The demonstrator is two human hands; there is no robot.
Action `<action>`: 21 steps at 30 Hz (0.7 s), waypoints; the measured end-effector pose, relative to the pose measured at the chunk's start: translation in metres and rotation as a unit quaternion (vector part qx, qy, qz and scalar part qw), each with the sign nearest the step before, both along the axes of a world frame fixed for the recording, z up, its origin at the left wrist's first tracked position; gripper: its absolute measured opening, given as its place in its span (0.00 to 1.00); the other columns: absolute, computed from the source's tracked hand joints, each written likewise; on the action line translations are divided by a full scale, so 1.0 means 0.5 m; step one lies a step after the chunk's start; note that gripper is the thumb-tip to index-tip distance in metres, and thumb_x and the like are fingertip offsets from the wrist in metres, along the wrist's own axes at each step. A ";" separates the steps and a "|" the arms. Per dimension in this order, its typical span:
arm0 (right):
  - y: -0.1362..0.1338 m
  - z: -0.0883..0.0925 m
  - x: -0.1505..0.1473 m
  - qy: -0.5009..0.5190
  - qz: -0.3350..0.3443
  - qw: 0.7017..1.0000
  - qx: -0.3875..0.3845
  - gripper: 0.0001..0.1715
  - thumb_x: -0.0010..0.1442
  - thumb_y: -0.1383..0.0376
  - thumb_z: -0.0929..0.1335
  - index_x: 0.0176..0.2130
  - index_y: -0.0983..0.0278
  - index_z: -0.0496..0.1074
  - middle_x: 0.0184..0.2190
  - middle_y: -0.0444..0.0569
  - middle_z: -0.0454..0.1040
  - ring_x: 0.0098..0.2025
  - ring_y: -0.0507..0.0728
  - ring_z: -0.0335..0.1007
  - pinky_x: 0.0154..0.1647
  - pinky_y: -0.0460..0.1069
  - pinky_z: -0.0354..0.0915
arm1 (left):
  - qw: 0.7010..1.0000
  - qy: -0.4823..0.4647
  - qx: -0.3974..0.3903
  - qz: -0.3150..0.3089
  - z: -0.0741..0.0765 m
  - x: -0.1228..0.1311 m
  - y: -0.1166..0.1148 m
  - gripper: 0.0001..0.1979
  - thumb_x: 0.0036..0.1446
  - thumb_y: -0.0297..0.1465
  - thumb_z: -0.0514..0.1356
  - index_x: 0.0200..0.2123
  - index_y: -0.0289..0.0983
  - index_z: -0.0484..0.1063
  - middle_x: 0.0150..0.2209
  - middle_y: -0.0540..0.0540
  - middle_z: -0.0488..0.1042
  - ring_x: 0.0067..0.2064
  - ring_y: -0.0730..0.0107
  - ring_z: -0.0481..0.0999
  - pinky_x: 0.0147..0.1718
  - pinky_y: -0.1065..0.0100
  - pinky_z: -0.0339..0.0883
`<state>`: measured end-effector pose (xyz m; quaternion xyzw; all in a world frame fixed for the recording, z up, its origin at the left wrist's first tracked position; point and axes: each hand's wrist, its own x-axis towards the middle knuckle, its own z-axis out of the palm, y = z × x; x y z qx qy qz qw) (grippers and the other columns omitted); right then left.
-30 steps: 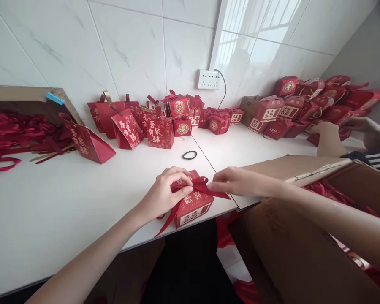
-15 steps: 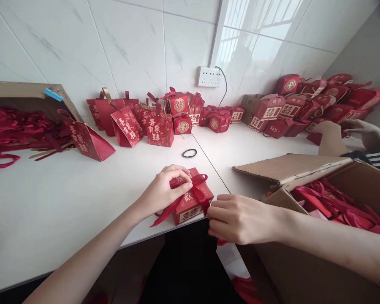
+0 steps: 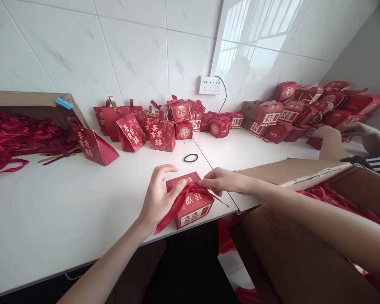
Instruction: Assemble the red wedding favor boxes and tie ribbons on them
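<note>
A red gift box [image 3: 194,206] with gold and white characters sits at the front edge of the white table. A dark red ribbon [image 3: 174,212] is tied across its top, with a loose tail hanging to the left front. My left hand [image 3: 160,196] rests at the box's left side, fingers apart, its thumb touching the ribbon near the knot. My right hand [image 3: 220,180] pinches the ribbon's loop at the right of the knot, thumb and forefinger closed. Just behind the box lies a black elastic band [image 3: 191,158].
Several finished red boxes [image 3: 162,135] stand along the tiled wall, with a larger pile [image 3: 291,112] at the back right. Ribbons fill a cardboard box [image 3: 34,99] at the left. An open carton [image 3: 316,171] stands at the right, near another person's hands [image 3: 367,137].
My right hand has moved from the box's right front corner up to the ribbon's knot. My left hand has loosened its pinch, and its fingers are spread.
</note>
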<state>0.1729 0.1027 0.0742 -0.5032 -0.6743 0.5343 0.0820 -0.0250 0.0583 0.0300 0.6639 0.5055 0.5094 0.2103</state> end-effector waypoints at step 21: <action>-0.023 -0.022 0.016 0.062 0.011 0.997 0.041 0.22 0.46 0.54 0.72 0.22 0.64 0.59 0.17 0.37 0.64 0.22 0.47 0.64 0.23 0.44 0.60 | 0.959 -0.046 -0.279 -0.030 0.019 -0.026 -0.020 0.23 0.54 0.46 0.52 0.17 0.37 0.51 0.16 0.55 0.54 0.19 0.78 0.54 0.20 0.74 0.50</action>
